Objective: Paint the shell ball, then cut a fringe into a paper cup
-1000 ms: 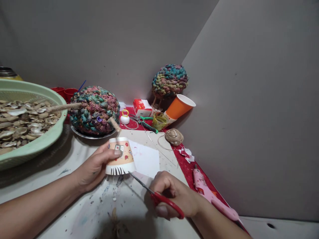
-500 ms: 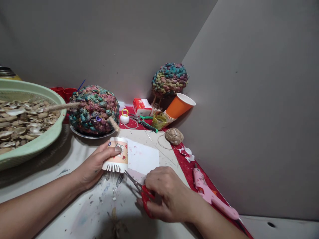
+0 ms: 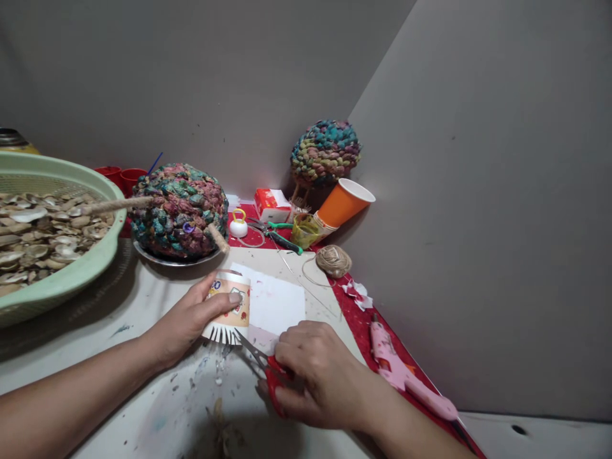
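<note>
My left hand (image 3: 189, 319) grips a small printed paper cup (image 3: 229, 307) held upside down, its rim cut into a fringe of narrow strips. My right hand (image 3: 315, 376) is closed on red-handled scissors (image 3: 265, 366), palm down, with the blades pointing at the fringed rim. A white paper sheet (image 3: 277, 306) lies on the table just behind the cup.
A green basket of shells (image 3: 71, 277) sits at the left. Two multicoloured woven balls (image 3: 179, 210) (image 3: 326, 152), an orange cup (image 3: 343, 204), a twine ball (image 3: 333, 260), green pliers (image 3: 282, 239), a red box (image 3: 272, 205) and a pink glue gun (image 3: 401, 376) lie around. Grey boards wall the corner.
My right hand turned palm down and brought the scissors in to the cup's rim. My left hand turned the cup slightly.
</note>
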Available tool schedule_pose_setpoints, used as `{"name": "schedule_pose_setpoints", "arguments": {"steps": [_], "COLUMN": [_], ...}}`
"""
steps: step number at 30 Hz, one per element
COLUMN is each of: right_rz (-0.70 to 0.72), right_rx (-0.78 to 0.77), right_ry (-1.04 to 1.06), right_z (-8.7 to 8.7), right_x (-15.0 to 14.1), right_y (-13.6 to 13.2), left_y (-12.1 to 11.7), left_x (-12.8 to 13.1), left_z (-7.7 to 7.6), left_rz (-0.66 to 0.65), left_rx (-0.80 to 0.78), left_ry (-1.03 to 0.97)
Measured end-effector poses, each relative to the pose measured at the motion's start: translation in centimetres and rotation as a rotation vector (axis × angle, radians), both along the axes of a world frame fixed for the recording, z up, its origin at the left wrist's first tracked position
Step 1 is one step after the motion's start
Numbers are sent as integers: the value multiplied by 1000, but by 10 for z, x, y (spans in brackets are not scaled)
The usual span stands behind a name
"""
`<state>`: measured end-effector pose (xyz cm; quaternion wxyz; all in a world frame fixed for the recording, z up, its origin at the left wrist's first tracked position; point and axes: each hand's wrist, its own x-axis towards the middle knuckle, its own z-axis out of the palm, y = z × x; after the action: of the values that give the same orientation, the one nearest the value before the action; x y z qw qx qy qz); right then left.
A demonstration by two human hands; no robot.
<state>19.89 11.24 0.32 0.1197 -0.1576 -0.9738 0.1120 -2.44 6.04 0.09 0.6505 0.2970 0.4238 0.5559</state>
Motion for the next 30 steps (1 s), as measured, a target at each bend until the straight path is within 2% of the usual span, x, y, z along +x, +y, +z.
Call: {"name": "schedule_pose_setpoints", "arguments": {"steps": [13,17,21,27,30], "right_rz": [0,-3,22,-62,-99], "right_rx": [62,4,-248,-959,-1186], "right_ry": [-56,-7,24,-62,-63], "right_z": [-6,-7,-6,1,4], "right_x": [0,0,0,0,-2], "right_y": [-2,-2,0,4,4], "left_y": [-2,-2,-2,-2,-3], "left_x": [2,2,2,2,2], "left_z": [2,3,4,5,4], "left_rz": [3,16,25,18,23], "left_rx": [25,32,19,-2,13], "left_ry": [40,40,40,11,10]}}
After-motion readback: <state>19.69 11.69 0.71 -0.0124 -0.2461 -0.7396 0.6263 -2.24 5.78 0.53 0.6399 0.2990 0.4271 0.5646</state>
